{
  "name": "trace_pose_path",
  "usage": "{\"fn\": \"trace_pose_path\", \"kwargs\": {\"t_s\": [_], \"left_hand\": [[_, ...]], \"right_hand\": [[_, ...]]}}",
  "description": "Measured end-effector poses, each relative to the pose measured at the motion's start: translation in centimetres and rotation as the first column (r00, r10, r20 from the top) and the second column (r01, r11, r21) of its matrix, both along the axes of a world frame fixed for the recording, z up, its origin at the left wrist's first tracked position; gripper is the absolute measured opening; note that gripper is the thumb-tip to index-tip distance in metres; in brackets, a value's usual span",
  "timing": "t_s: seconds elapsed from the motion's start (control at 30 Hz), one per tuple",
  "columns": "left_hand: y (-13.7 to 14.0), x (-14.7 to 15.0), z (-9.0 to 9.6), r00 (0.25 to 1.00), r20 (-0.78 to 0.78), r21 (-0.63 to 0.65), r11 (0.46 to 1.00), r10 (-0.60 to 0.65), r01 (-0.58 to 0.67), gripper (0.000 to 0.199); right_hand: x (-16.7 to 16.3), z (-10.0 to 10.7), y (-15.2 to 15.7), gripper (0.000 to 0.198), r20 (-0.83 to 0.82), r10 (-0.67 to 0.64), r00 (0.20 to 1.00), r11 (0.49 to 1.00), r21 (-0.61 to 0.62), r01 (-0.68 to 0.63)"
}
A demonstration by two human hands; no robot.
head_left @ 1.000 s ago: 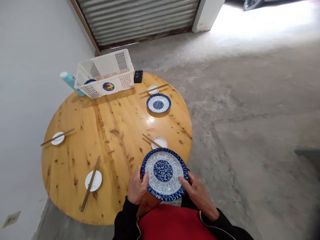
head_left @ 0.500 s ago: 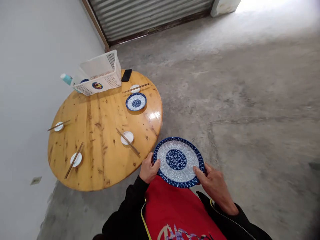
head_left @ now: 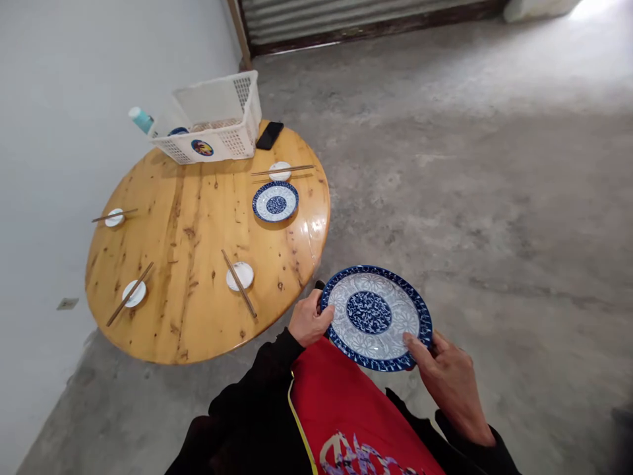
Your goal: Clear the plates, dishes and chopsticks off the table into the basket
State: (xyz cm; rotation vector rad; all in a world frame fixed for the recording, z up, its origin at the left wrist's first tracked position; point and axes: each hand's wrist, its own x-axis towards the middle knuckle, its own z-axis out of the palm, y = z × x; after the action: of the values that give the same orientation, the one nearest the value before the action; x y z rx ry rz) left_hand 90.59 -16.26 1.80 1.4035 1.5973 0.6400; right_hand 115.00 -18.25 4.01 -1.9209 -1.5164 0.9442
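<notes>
A blue-and-white patterned plate [head_left: 376, 318] is held in front of my body, beyond the table's near right edge. My left hand [head_left: 310, 318] grips its left rim, thumb on top. On the right rim, my right hand [head_left: 442, 373] is closed with the thumb lying over the plate's face; the fingers beneath are mostly hidden. A similar blue-and-white plate [head_left: 275, 202] rests on the round wooden table [head_left: 198, 211], near a small white dish [head_left: 280, 171] with chopsticks [head_left: 301, 168] across it. Closest to my left hand on the table is another small white dish [head_left: 243, 277] with chopsticks over it.
Two more small dishes [head_left: 115, 218] with chopsticks lie along the table's left side. A white plastic basket [head_left: 232, 142] stands at the back, beside a black phone [head_left: 270, 136] and a light-blue bottle-like object [head_left: 141, 120]. Concrete floor [head_left: 494, 198] extends right; a wall [head_left: 59, 132] borders the left.
The view has shifted, so the far door sits higher and more to the right. Both hands still hold the plate, which appears slightly farther right in the picture. The table items are unchanged.
</notes>
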Motion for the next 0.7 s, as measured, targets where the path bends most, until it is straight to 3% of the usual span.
{"fn": "trace_pose_path", "kwargs": {"t_s": [0.23, 0.47, 0.7], "left_hand": [[7.9, -1.2, -0.1, 0.962, 0.096, 0.095, 0.96, 0.255, -0.264, 0.013], [13.7, -4.3, -0.3, 0.858, -0.032, 0.067, 0.858, 0.513, -0.51, 0.014], [18.1, -8.6, -1.7, 0.745, -0.186, 0.045, 0.763, 0.64, -0.645, 0.018]], "right_hand": [[-1.7, 0.2, 13.7, 0.04, 0.014, 0.238, 0.971, 0.97, 0.043, -0.239], [-6.8, -0.8, 25.7, 0.039, -0.067, 0.454, 0.888, 0.891, 0.043, -0.452], [-13.6, -4.1, 34.3, 0.034, -0.199, 0.605, 0.771, 0.79, 0.025, -0.613]]}}
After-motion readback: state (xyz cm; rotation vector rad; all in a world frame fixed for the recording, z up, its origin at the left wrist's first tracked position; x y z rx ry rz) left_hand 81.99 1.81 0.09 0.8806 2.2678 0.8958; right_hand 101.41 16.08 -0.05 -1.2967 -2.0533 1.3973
